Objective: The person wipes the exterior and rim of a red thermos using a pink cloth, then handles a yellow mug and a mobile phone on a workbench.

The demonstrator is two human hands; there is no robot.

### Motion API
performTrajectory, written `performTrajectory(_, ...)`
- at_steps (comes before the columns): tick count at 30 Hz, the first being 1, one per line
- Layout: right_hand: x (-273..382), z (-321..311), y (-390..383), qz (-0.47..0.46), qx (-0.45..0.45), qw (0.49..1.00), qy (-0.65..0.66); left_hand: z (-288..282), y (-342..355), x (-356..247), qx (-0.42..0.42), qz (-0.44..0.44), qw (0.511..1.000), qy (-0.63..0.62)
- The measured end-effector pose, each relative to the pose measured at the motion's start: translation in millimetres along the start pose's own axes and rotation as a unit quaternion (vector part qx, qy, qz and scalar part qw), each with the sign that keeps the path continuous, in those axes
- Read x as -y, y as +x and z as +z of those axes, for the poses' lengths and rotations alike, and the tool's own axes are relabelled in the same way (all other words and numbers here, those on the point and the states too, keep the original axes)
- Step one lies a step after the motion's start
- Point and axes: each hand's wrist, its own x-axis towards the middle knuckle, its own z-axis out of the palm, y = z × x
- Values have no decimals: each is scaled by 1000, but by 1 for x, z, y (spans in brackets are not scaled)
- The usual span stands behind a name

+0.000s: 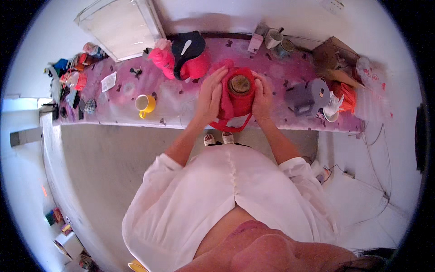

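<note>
A red thermos flask (244, 102) with a cork stopper (239, 84) stands upright at the near middle of the table, held between both hands. My left hand (211, 94) presses its left side, fingers together and pointing away. A pink cloth (226, 102) lies between that palm and the flask, and part of it shows past the fingertips. My right hand (262, 98) is wrapped along the flask's right side. The flask's red handle (235, 129) loops out on the near side, towards my body.
On the patterned pink table cover (174, 104) stand a yellow mug (145, 105), a pink kettle (198, 65) under a black cap and a grey kettle (312, 97). Cups (273, 39) and an open cardboard box (327, 56) line the back. A framed panel (121, 28) leans left.
</note>
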Motion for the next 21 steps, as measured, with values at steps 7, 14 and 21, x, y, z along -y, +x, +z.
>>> performTrajectory(7, -7, 7, -5, 13, -16, 997, 80, -8, 43, 14, 92, -17, 986, -135)
performTrajectory(14, -5, 0, -1, 8, 10, 1000, 9, 0, 78, 77, 305, -53, 927, -211)
performTrajectory(21, 8, 3, -1, 9, 2, 999, 37, -10, 5, 4, 38, 3, 999, -11)
